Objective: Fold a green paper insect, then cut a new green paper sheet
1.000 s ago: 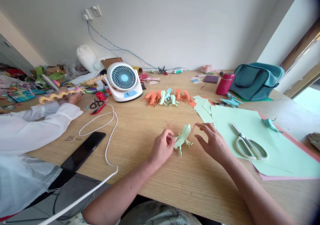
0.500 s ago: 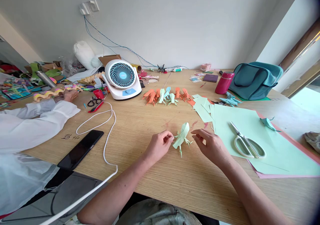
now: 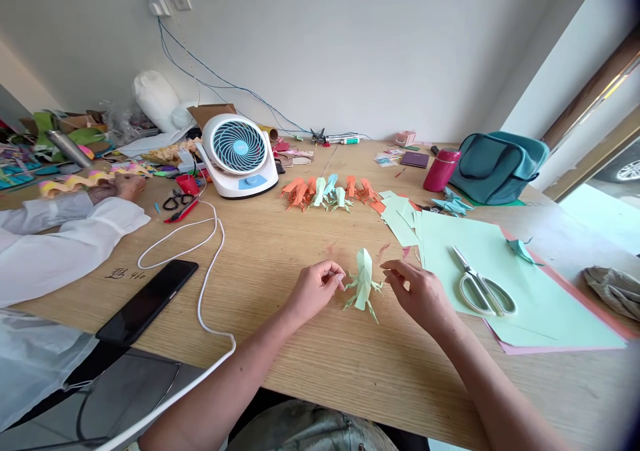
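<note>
A pale green origami insect [image 3: 364,277] stands on the wooden table in front of me, its folded body pointing away and thin legs spread out at both sides. At its left side, my left hand [image 3: 319,289] is closed in a pinch on the tip of a leg. My right hand [image 3: 415,291] is at the opposite side, thumb and forefinger bent together at the tip of a right leg. Farther back stand several finished paper insects, orange [image 3: 296,192] and light green [image 3: 341,199].
Scissors [image 3: 483,284] lie on green paper sheets [image 3: 540,311] at right. Behind are a pink flask [image 3: 442,169] and a teal bag [image 3: 500,167]. A fan [image 3: 240,154], a white cable [image 3: 203,291] and a phone [image 3: 147,301] are at left, beside another person's white sleeve [image 3: 100,231].
The green origami insect has turned from a slant to pointing straight away from me. My right hand's fingertips have come closer to its leg. The view has shifted slightly.
</note>
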A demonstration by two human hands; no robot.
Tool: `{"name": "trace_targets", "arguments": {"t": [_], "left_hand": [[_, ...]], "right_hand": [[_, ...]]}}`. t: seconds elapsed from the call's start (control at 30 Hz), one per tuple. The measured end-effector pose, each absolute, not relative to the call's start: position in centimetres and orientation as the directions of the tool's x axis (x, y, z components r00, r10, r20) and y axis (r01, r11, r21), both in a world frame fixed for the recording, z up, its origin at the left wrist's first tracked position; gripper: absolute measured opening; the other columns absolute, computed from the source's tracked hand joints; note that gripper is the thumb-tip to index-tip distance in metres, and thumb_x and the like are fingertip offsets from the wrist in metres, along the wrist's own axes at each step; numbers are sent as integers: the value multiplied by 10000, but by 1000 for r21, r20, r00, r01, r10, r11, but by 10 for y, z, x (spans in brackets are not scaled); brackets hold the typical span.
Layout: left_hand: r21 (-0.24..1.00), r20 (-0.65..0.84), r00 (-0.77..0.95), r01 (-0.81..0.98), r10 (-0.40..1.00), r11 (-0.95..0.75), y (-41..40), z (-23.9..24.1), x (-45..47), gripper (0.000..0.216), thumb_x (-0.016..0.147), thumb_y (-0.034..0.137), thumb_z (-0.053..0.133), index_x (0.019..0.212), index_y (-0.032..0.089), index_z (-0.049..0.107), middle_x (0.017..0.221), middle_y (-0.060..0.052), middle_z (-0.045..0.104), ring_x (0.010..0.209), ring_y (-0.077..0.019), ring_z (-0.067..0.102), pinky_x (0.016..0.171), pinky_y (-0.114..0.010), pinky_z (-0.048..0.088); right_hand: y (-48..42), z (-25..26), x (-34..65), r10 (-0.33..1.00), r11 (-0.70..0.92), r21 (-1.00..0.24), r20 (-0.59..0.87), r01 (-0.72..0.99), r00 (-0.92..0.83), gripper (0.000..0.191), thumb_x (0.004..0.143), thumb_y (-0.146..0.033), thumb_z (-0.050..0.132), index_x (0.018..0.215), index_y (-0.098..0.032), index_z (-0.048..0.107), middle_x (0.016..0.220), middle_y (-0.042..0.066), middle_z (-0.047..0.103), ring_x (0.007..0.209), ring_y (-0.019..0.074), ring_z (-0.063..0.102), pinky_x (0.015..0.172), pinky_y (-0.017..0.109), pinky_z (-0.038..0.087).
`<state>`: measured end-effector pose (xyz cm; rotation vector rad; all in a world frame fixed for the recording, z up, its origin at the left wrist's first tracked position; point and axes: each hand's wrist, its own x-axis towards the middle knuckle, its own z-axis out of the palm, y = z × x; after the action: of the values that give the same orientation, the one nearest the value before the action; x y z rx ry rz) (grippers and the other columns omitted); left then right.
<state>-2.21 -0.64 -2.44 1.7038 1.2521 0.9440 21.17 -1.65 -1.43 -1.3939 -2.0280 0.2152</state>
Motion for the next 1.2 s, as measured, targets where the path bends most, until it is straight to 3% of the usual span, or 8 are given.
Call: {"name": "trace_targets", "arguments": {"t": [0.23, 0.6, 0.93, 1.2], "left_hand": [[856, 159, 200, 460, 967, -236, -1, -30, -26, 121, 848, 216, 553, 777, 187, 646, 725, -4, 700, 678, -132, 635, 653, -235, 462], [822, 224, 246, 472, 943, -318, -8, -25, -23, 146, 841, 199, 533, 744, 186, 643, 700, 10, 663, 632, -117, 574, 608, -220, 426], [806, 191, 275, 503, 942, -310, -5, -32, -22, 153, 852, 217, 533, 762, 184, 652, 724, 0, 671, 634, -119, 571, 592, -221, 420], [769, 276, 282, 509, 919, -387, -17, -25, -11, 104, 864, 257, 572, 775, 204, 580, 715, 16, 644, 599, -116, 539, 585, -227, 410]], "right_hand": [[-29, -15, 212, 916, 344, -560, 376, 754, -139, 172, 922, -269, 482, 965, -228, 643, 779, 23, 732, 643, 176, 662, 568, 264, 450], [-62, -35, 205, 955, 215, -687, 296, 694, -3, 165, 932, -331, 481, 880, -231, 602, 751, 25, 729, 625, 185, 656, 605, 284, 492], [-62, -36, 195, 962, 220, -689, 270, 690, -36, 181, 920, -332, 489, 871, -227, 628, 729, 5, 715, 593, 160, 611, 582, 267, 471], [-62, -35, 191, 964, 222, -742, 266, 633, -27, 169, 917, -313, 492, 871, -217, 624, 768, 18, 735, 586, 153, 607, 570, 256, 470]]}}
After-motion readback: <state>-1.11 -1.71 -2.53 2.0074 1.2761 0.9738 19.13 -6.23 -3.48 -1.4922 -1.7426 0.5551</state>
